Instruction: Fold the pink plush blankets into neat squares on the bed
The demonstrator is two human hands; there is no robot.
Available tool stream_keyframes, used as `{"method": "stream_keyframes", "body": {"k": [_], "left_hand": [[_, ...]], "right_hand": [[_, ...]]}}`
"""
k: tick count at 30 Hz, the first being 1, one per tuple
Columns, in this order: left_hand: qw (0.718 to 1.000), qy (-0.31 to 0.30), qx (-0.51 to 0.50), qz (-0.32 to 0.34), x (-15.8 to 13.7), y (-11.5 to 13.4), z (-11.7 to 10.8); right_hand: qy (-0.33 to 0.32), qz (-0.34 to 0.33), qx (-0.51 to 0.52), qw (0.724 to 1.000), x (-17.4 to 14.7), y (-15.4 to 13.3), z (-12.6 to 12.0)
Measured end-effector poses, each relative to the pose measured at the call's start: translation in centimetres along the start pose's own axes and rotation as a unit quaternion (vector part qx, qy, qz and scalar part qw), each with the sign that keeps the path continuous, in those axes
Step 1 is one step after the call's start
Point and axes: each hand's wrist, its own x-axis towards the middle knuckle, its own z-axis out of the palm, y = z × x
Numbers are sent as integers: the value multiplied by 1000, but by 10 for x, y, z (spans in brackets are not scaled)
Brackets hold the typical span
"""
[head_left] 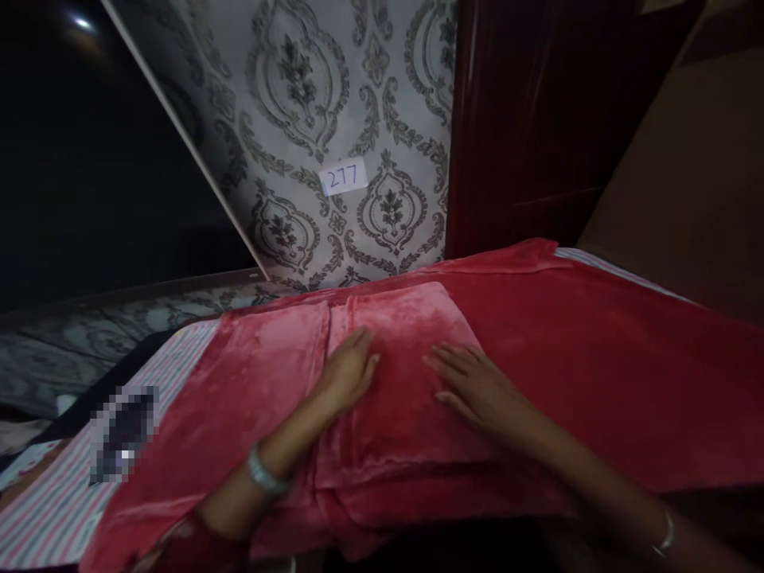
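Forearms [573, 458] closest; my left hand [348, 370] and right hand [477, 388] loosely spread on red blanket [597, 366]: middle folded, dim right side apparently not.

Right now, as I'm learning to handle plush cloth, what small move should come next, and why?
Perhaps draw the left hand gently along the raised crease near it: that line interrupts the folded red cloth, while the right hand is palm-down opposite.

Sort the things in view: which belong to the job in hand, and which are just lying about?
Job: left hand; right hand; red plush fabric under both.
Not part of it: striped sheet; pixelated dark object; paper marked 277.
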Motion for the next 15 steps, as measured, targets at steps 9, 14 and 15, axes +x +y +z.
{"method": "stream_keyframes", "body": {"k": [9,14,15], "left_hand": [[993,-28,112,-39,29,-16,68],[992,-59,101,-53,30,-15,56],[992,-60,90,-60,35,-14,49]], "right_hand": [[-126,-73,19,989,14,-24,51],[-143,-73,54,986,22,-21,37],[-148,-69,67,984,31,-19,29]]}}
